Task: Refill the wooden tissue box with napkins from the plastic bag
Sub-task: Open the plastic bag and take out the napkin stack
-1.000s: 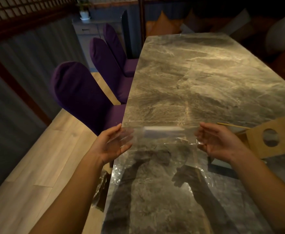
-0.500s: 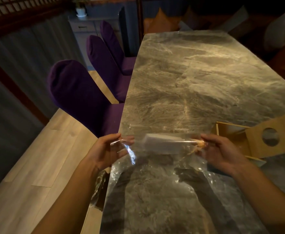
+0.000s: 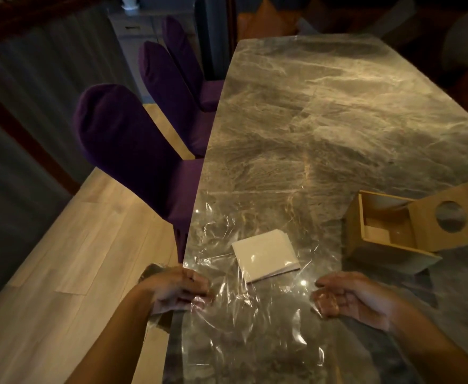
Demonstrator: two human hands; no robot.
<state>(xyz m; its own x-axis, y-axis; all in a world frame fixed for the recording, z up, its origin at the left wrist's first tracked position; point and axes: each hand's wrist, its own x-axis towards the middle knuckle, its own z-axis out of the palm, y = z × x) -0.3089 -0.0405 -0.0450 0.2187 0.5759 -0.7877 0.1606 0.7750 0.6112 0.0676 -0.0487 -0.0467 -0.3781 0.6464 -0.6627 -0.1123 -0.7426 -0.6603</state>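
A clear plastic bag (image 3: 244, 306) lies spread flat on the marble table (image 3: 324, 120) near its front left corner. Inside it a small white stack of napkins (image 3: 264, 254) rests flat. My left hand (image 3: 177, 289) pinches the bag's left edge at the table's rim. My right hand (image 3: 349, 296) holds the bag's right edge, fingers curled on the film. To the right stands the wooden tissue box (image 3: 385, 236), open and empty, with its lid (image 3: 451, 220), which has a round hole, leaning against the box's right side.
Three purple chairs (image 3: 127, 145) line the table's left side, the nearest close to my left hand. Pale wooden floor (image 3: 61, 259) lies to the left. A sofa with cushions sits beyond the table's far end.
Both hands have come down and toward me, lowering the bag from the air onto the table. The napkin stack now lies flat on the table inside the bag.
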